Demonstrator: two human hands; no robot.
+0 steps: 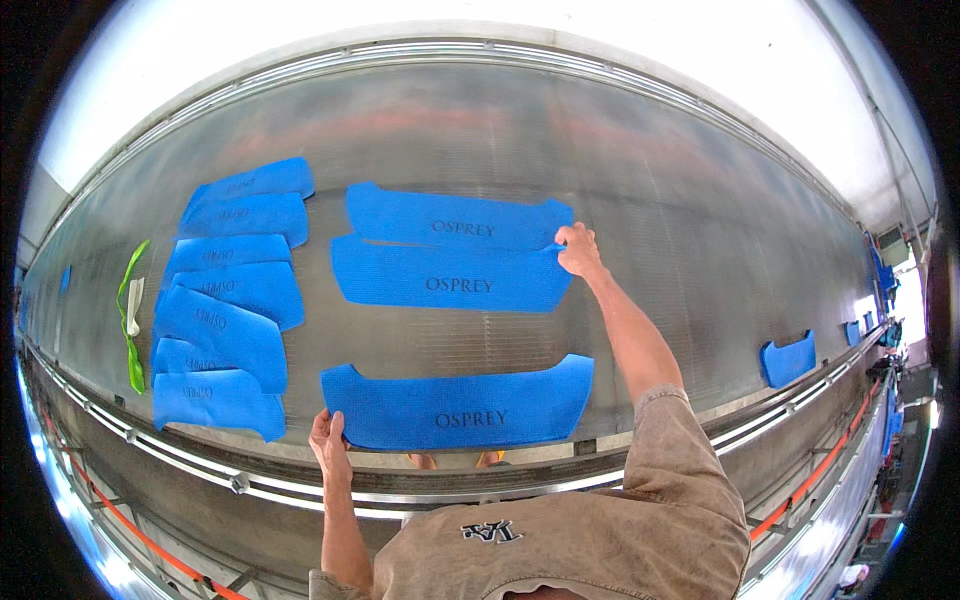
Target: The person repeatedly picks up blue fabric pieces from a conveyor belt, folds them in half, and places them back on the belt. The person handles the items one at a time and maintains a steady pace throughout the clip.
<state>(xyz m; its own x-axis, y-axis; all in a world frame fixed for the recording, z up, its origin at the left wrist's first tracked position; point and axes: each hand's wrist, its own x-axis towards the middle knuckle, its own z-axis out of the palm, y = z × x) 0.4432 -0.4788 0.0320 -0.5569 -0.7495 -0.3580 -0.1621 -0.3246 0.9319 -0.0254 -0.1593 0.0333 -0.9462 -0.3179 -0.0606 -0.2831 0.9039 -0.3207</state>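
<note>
Three wide blue fabric panels with dark lettering lie before me on a long grey table (637,330). My left hand (330,442) grips the lower left corner of the nearest panel (457,401), thumb on top. Its lower edge reaches the table's front edge. Farther away, my right hand (580,250) pinches the right end of the middle panel (450,274), right where it meets the far panel (457,221). The fingers hide part of that corner, so whether they also hold the far panel is unclear. The far panel's lower edge runs along the middle panel's top.
To the left, several similar blue panels (221,315) overlap in a column. Beyond them lie a bright green strip (133,360) and a white strip (135,306). Another blue panel (787,358) rests near the front edge at right. A metal rail (285,487) borders the table's near side.
</note>
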